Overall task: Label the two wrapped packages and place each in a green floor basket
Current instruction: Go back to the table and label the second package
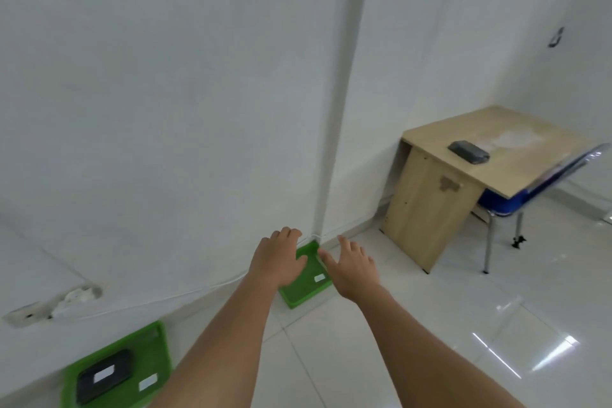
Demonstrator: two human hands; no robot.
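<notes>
Your left hand [276, 258] and right hand [352, 267] reach out at the lower middle of the frame, fingers spread, both empty. Between and beneath them a green basket [303, 295] sits on the floor against the wall (a small white tag shows on it). At the lower left, a second green basket [155, 354] holds a black wrapped package [104, 376] with a white label. At the right, another dark wrapped package [468, 151] lies on the wooden counter [516, 166], beside a blue chair [506, 202].
</notes>
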